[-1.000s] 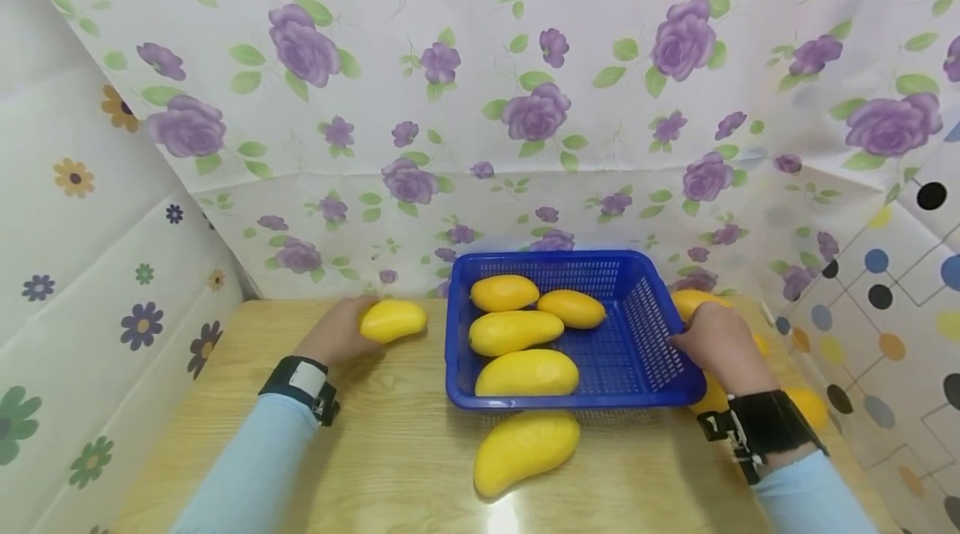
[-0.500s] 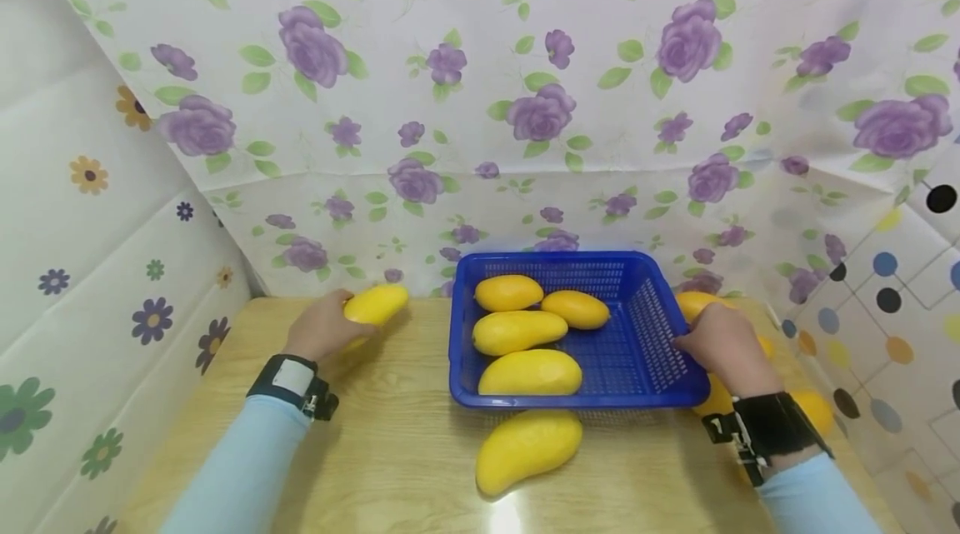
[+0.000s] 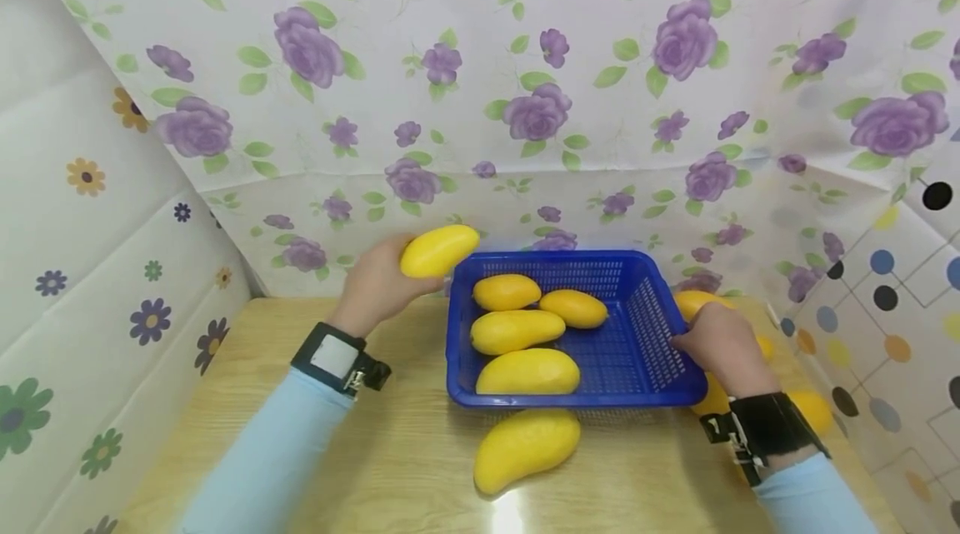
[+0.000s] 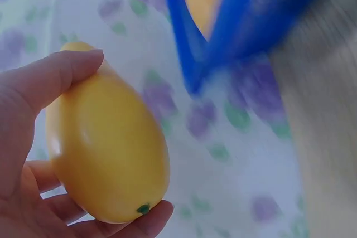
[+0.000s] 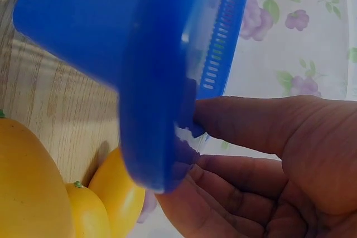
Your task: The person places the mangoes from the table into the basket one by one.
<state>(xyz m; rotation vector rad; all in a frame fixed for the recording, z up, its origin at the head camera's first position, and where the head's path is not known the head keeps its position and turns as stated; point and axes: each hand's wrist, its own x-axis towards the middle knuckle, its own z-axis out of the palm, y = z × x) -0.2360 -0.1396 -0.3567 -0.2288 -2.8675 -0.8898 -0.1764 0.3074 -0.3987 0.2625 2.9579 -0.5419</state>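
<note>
My left hand (image 3: 382, 284) holds a yellow mango (image 3: 440, 251) up beside the far left corner of a blue plastic basket (image 3: 577, 401). In the left wrist view, thumb and fingers wrap the mango (image 4: 111, 143), its small green stem end pointing down. My right hand (image 3: 723, 346) pinches the basket's right rim; the right wrist view has the thumb inside the rim (image 5: 156, 110) and fingers beneath it. Several mangoes lie along the basket's left side, among them a long one (image 3: 517, 331) and a larger one (image 3: 528, 371).
In front of the basket, one mango (image 3: 527, 451) lies on the wooden table (image 3: 405, 451). More mangoes (image 3: 808, 411) sit to the right, partly behind my right hand and wrist. A flowered cloth (image 3: 487, 84) hangs at the back, with patterned sheets on both sides.
My left hand first drew the mango slightly left over the table, then lifted it up and right to the basket's far left corner. My right hand has stayed on the rim.
</note>
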